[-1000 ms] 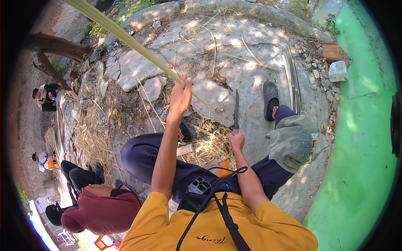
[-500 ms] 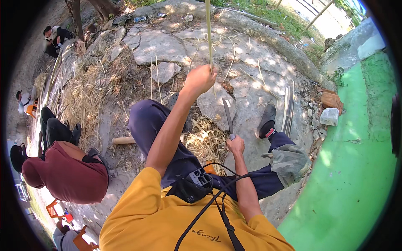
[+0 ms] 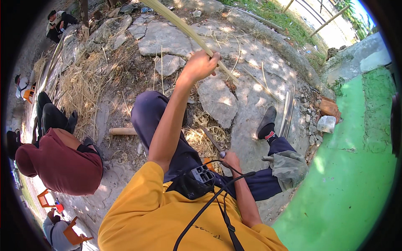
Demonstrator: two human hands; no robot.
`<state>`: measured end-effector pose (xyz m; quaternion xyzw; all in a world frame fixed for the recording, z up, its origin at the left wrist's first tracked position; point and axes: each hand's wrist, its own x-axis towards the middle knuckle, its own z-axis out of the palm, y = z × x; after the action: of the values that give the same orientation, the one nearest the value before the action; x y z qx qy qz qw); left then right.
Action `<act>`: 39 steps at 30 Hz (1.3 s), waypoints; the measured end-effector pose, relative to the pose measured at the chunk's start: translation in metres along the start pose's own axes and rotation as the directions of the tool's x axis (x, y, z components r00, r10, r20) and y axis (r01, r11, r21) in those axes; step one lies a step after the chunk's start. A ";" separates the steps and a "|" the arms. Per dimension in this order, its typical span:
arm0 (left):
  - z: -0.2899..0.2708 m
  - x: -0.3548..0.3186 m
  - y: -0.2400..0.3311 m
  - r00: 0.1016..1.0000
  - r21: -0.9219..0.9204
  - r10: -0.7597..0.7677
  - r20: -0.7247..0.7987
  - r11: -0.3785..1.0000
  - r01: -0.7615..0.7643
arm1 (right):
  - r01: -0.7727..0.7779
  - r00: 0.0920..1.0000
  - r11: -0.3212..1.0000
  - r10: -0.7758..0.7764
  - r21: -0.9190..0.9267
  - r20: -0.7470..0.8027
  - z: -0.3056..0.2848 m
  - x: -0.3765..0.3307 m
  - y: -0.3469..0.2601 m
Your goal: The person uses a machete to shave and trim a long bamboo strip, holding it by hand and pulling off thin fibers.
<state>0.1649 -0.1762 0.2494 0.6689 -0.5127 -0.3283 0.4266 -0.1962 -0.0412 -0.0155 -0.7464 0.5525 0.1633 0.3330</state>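
Note:
My left hand (image 3: pixel 201 66) is raised ahead of me, closed around a long pale yellow-green bamboo strip (image 3: pixel 180 24). The strip slants from the upper left, beyond the view's edge, down to a free end right of the hand. Low near my lap, my right hand (image 3: pixel 230 160) grips the handle of a knife (image 3: pixel 212 140). Its blade points up and to the left, apart from the strip. Curled pale shavings (image 3: pixel 215 122) lie on the ground beneath and beside the blade.
Several long strips (image 3: pixel 287 111) lie near my right foot, beside a green wall (image 3: pixel 356 167). A short wooden pole (image 3: pixel 122 131) lies left of my knee. A person in a maroon top (image 3: pixel 63 163) sits at left by a heap of dry fibres (image 3: pixel 81 94). Cracked stone slabs (image 3: pixel 165 39) lie ahead.
The bamboo strip has swung from upright to a slant toward the upper left, its broad side now showing. The knife has moved left and closer to my body, away from the strip.

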 end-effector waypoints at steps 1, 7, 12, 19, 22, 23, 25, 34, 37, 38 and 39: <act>0.000 -0.002 0.000 1.000 0.000 -0.006 -0.001 1.000 0.006 | 0.032 0.999 0.999 -0.032 -0.011 0.011 0.003 -0.001 -0.001; 0.003 -0.006 0.012 0.998 -0.128 0.066 0.001 0.990 -0.065 | 0.093 0.981 0.986 -0.067 -0.137 0.184 0.029 0.025 0.010; 0.006 -0.012 0.030 0.997 -0.210 0.081 -0.005 0.974 -0.080 | 0.086 0.973 0.989 -0.057 -0.120 0.225 0.057 0.046 0.047; 0.011 -0.014 0.043 0.984 -0.409 0.164 0.064 0.904 -0.124 | -0.077 0.948 0.978 0.133 -0.195 0.291 0.071 0.072 0.057; 0.012 -0.026 0.052 0.978 -0.526 0.162 0.131 0.848 -0.070 | -0.074 0.952 0.978 0.128 -0.196 0.278 0.075 0.073 0.056; 0.010 -0.032 0.055 0.983 -0.524 0.134 0.129 0.851 -0.047 | -0.044 0.944 0.976 0.110 -0.212 0.311 0.071 0.073 0.053; 0.008 -0.036 0.061 0.977 -0.528 0.163 0.136 0.847 -0.068 | -0.109 0.941 0.978 0.160 -0.180 0.298 0.068 0.076 0.056; 0.032 -0.070 0.050 0.976 -0.539 0.137 0.170 0.842 -0.025 | 0.518 0.786 0.648 -0.104 0.558 -0.610 -0.131 0.018 -0.047; 0.039 -0.087 0.052 0.977 -0.575 0.137 0.166 0.818 -0.017 | 0.607 0.511 0.746 -0.102 0.274 -0.854 -0.240 -0.075 -0.075; 0.039 -0.091 0.050 0.971 -0.584 0.164 0.175 0.811 -0.032 | 0.601 0.389 0.785 -0.125 0.149 -0.913 -0.264 -0.100 -0.075; 0.040 -0.097 0.049 0.965 -0.594 0.189 0.183 0.803 -0.045 | 0.606 0.295 0.794 -0.156 0.058 -0.943 -0.283 -0.118 -0.072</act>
<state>0.0846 -0.0979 0.2774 0.4287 -0.4738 -0.5191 0.5677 -0.2038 -0.1362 0.2846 -0.7347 0.4607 -0.4732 0.1551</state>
